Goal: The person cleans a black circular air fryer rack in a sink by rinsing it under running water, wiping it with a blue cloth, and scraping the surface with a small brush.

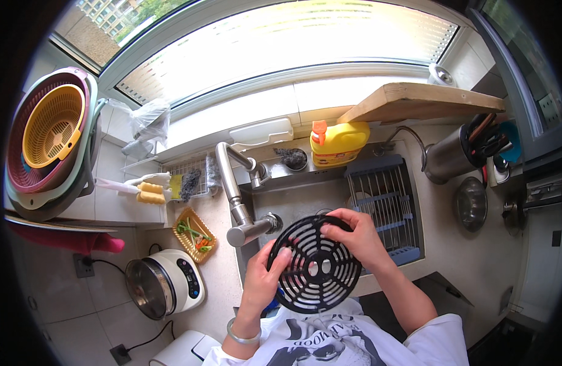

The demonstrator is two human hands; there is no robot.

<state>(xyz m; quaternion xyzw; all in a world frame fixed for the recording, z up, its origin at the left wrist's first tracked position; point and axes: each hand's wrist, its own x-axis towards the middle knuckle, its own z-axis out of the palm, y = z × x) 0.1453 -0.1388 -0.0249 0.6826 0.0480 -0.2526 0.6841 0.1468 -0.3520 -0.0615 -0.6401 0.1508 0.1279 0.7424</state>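
A round black slotted rack (324,256), like an air-fryer grate, is held up in front of my body at the near edge of the sink. My left hand (265,272) grips its left rim with the thumb on the near face. At the upper right rim, my right hand (356,235) pinches it between thumb and fingers. Beyond the rack lies the stainless steel sink (299,196). The metal faucet (239,206) stands just left of it, its spray head close to the rack. Part of the basin is hidden behind the rack.
A drying rack (383,206) spans the sink's right side. Behind stand a yellow detergent jug (340,142) and a wooden cutting board (422,101). Left are a gold tray of vegetable scraps (195,234), a white electric cooker (182,279) and stacked colanders (52,128). A metal bowl (471,204) sits right.
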